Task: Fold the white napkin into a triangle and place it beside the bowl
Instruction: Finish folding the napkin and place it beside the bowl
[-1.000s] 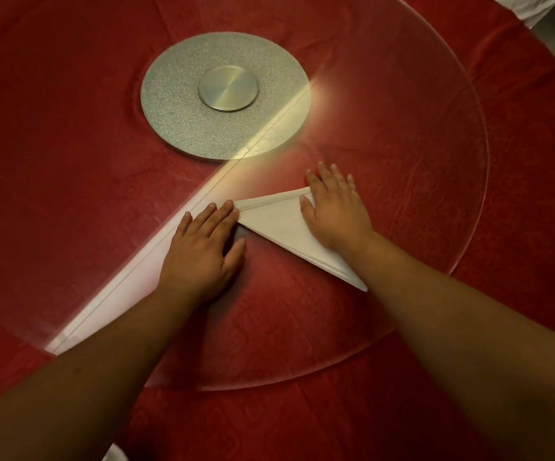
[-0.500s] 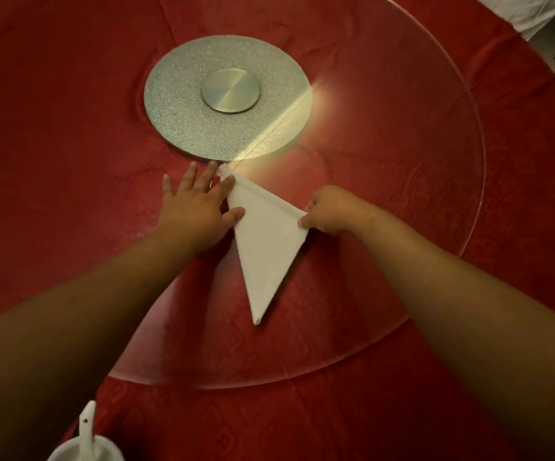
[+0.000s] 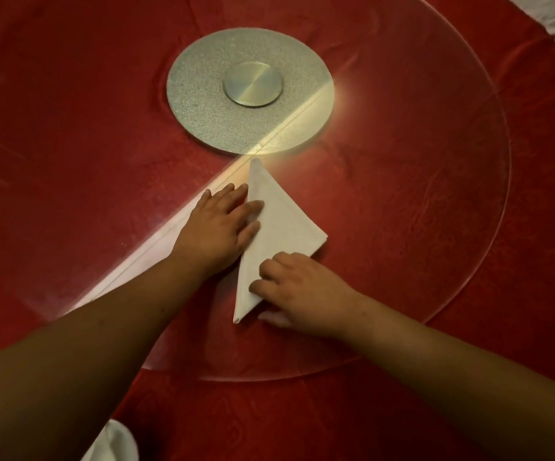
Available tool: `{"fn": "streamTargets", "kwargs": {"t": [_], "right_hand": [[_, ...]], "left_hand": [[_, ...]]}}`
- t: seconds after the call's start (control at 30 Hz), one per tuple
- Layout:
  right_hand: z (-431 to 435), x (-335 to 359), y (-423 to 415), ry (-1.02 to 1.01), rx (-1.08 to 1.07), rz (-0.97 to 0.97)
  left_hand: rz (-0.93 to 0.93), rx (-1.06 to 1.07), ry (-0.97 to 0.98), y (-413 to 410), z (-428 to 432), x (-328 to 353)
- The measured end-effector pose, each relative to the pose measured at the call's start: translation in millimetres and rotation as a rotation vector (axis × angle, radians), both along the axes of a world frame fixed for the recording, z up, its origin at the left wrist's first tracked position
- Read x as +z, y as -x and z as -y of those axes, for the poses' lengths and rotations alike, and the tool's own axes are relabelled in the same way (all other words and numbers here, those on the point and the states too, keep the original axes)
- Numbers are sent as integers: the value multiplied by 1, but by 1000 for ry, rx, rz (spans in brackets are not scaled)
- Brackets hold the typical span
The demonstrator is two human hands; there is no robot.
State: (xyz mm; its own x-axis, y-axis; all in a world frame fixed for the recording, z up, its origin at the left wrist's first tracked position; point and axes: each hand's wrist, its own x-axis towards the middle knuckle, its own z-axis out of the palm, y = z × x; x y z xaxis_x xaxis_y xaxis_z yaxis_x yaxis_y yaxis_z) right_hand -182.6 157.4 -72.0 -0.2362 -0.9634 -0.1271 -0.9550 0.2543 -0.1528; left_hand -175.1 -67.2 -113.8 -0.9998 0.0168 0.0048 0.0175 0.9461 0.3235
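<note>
**Both hands flat on the folded napkin**

At the near edge, left of centre, part of a white bowl (image 3: 116,442) pokes into view on the red tablecloth (image 3: 302,424). Farther in, the right hand (image 3: 297,289) rests with fingers bent on the near right side of the white napkin (image 3: 281,227), pressing it down, not gripping it. The napkin lies as a triangle on the glass turntable (image 3: 435,227), one point near, one far, one to the right, well apart from the bowl. The left hand (image 3: 221,226) lies open and flat, fingertips over the napkin's left edge. Beyond the far point sits the turntable's silver base disc (image 3: 203,104)
</note>
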Motion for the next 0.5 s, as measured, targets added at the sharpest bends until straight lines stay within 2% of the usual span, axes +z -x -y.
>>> {"fn": "streamTargets", "kwargs": {"t": [0.3,0.5], "right_hand": [[28,-11,-10,144,123,-107],[22,-8,-6,157,137,-124]], "left_hand": [[-26,2,16,-2,4,-3],[-24,0,14,-3,7,-5]]}}
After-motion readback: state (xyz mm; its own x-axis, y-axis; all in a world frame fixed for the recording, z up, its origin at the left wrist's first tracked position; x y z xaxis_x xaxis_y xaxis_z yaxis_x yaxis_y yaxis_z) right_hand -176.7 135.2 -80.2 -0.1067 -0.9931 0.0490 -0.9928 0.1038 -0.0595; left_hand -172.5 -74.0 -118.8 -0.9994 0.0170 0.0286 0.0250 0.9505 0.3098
